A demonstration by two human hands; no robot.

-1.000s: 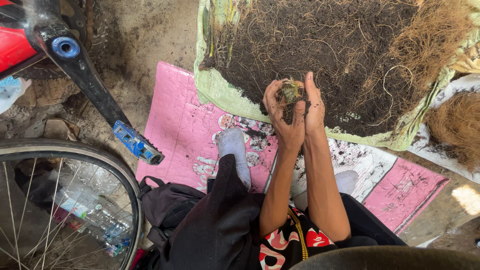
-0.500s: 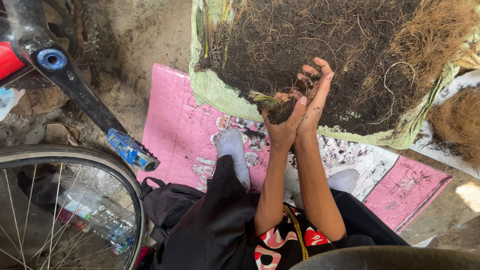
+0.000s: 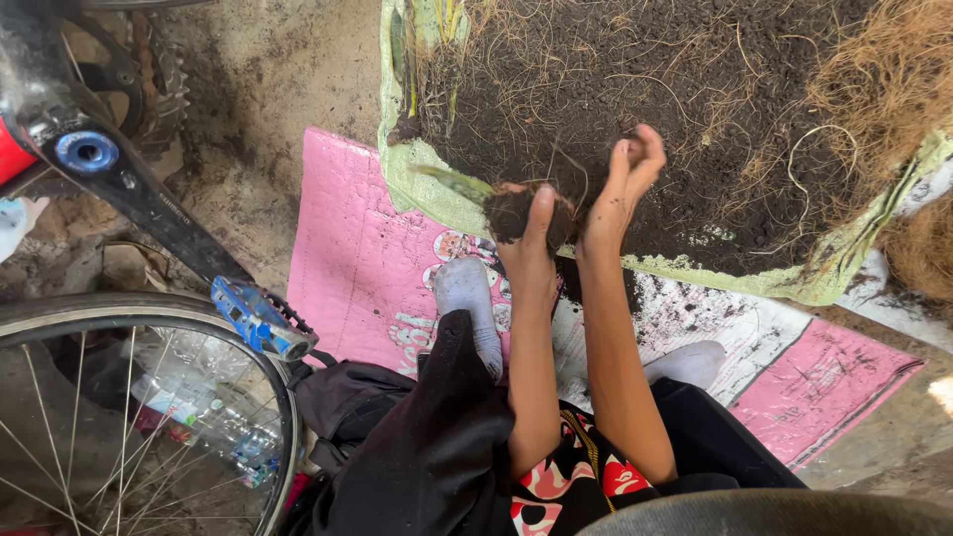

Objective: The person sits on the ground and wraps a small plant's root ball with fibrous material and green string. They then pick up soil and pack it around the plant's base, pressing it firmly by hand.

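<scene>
The ground is bare, sandy concrete floor (image 3: 288, 89); a pink printed mat (image 3: 367, 258) lies flat on it; a pale green sheet (image 3: 437, 194) heaped with dark soil (image 3: 695, 109) overlaps the mat's far edge; a bicycle wheel (image 3: 149, 397) stands at the left, beside a black bag (image 3: 347, 402).

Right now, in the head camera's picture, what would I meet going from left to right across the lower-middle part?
Bicycle wheel → blue pedal → pink mat → sock-covered foot → left hand holding a clump of soil → right hand → green sheet bearing the dark soil.
</scene>
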